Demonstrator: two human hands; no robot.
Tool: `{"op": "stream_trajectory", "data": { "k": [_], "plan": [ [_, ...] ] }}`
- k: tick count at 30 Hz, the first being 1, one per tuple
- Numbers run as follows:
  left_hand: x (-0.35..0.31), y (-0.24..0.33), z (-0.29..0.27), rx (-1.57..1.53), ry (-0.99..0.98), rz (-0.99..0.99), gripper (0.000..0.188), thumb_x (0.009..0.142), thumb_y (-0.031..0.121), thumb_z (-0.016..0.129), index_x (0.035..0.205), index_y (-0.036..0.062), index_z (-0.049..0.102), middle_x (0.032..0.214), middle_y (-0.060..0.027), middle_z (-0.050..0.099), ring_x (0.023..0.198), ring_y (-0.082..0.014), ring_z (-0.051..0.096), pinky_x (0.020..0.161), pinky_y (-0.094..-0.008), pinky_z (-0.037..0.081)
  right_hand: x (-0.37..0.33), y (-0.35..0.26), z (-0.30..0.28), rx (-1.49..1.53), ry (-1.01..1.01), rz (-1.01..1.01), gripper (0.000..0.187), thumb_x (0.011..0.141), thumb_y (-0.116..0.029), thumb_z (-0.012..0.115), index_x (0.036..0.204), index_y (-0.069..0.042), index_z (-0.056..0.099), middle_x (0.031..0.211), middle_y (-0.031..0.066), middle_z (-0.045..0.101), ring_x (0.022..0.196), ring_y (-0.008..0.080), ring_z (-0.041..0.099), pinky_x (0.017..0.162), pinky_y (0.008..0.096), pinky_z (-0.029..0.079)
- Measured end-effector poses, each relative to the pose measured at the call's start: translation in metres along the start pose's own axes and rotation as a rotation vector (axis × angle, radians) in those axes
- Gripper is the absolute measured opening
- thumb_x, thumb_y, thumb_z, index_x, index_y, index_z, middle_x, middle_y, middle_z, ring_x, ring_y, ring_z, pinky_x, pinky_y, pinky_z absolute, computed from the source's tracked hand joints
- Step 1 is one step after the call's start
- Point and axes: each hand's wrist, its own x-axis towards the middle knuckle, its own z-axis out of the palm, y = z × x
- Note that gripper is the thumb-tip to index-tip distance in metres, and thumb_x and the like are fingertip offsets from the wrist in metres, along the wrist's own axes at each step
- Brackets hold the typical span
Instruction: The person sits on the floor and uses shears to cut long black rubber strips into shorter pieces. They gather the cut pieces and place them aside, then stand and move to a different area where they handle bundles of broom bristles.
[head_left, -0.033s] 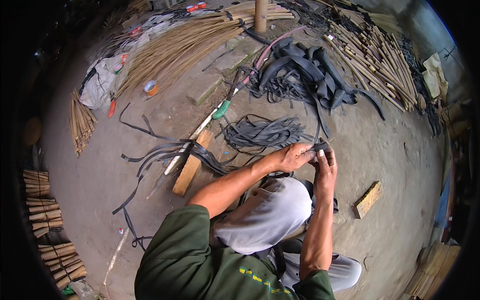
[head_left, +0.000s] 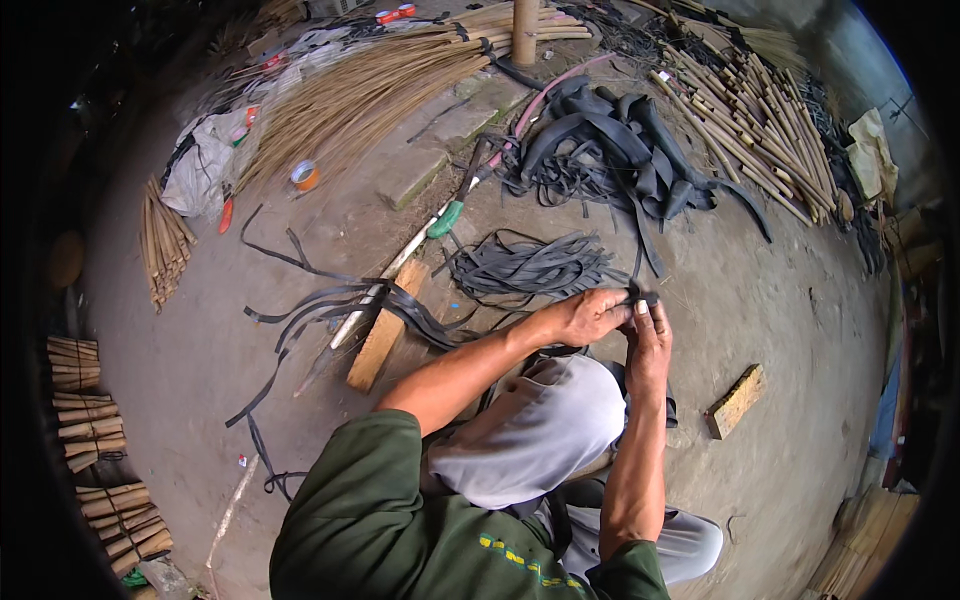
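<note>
My left hand (head_left: 592, 318) and my right hand (head_left: 650, 345) meet just beyond my raised knee. Both are closed on a black rubber strip (head_left: 648, 297), with part of it showing above the fingertips; the rest is hidden by the hands. Just past my left wrist lies a heap of narrow black rubber strips (head_left: 530, 265). More loose strips (head_left: 330, 300) trail over a wooden block (head_left: 385, 340) to the left. A tool with a green-wrapped grip (head_left: 445, 220) lies farther ahead.
A tangle of wider black rubber pieces (head_left: 625, 140) lies ahead. Bamboo sticks (head_left: 765, 130) are piled at far right, long thin stalks (head_left: 370, 95) at far left. A small wood block (head_left: 737, 402) sits to my right, tied stick bundles (head_left: 90, 430) at the left edge. A post (head_left: 524, 35) stands behind.
The strip end above my fingers has shifted slightly and now sits lower, closer to the right fingertips. Both hands stay almost in place.
</note>
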Motion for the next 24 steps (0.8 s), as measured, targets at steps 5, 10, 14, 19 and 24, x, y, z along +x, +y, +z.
{"op": "stream_trajectory", "data": {
  "k": [5, 10, 14, 19, 24],
  "plan": [
    [-0.011, -0.012, -0.004, 0.253, -0.006, -0.065, 0.034, 0.096, 0.027, 0.068, 0.111, -0.0032, 0.063, 0.087, -0.0153, 0.067, 0.08, -0.0177, 0.06, 0.076, -0.0371, 0.051, 0.004, 0.005, 0.002, -0.036, 0.034, -0.015, 0.017, 0.103, -0.019, 0.063, 0.111, -0.005, 0.069, 0.099, 0.0032, 0.07, 0.093, 0.0133, 0.063, 0.09, 0.0318, 0.05],
    [-0.035, -0.023, -0.012, 0.41, -0.023, -0.175, 0.04, 0.092, 0.035, 0.073, 0.099, -0.002, 0.063, 0.08, -0.0174, 0.062, 0.074, -0.0261, 0.06, 0.07, -0.0413, 0.048, 0.004, 0.003, -0.014, 0.252, 0.115, -0.049, 0.021, 0.103, -0.021, 0.061, 0.118, -0.006, 0.064, 0.105, 0.0131, 0.074, 0.104, 0.0255, 0.07, 0.098, 0.0426, 0.051],
    [-0.058, -0.024, -0.029, 0.577, 0.008, -0.13, 0.045, 0.089, 0.041, 0.076, 0.092, -0.0016, 0.061, 0.078, -0.0212, 0.063, 0.072, -0.0382, 0.063, 0.067, -0.0454, 0.048, 0.005, 0.001, -0.033, 0.365, 0.27, -0.067, 0.025, 0.101, -0.025, 0.063, 0.119, -0.007, 0.063, 0.104, 0.0127, 0.074, 0.105, 0.0304, 0.07, 0.099, 0.048, 0.051],
    [-0.096, -0.03, -0.07, 0.745, 0.09, -0.156, 0.028, 0.086, 0.021, 0.072, 0.086, -0.0001, 0.054, 0.077, -0.0225, 0.062, 0.074, -0.0427, 0.066, 0.065, -0.0491, 0.048, 0.012, -0.002, -0.059, 0.436, 0.327, -0.073, 0.03, 0.1, -0.02, 0.063, 0.127, -0.007, 0.061, 0.106, 0.0117, 0.073, 0.104, 0.0299, 0.069, 0.1, 0.0459, 0.05],
    [-0.144, -0.047, -0.117, 0.945, 0.136, -0.371, 0.013, 0.093, 0.014, 0.062, 0.092, 0.0027, 0.056, 0.082, -0.0154, 0.068, 0.068, -0.0298, 0.068, 0.063, -0.0479, 0.055, 0.02, -0.008, -0.09, 0.508, 0.292, -0.108, 0.028, 0.102, -0.02, 0.06, 0.128, -0.008, 0.06, 0.102, 0.0097, 0.072, 0.098, 0.0255, 0.068, 0.09, 0.0398, 0.053]
  ]
}}
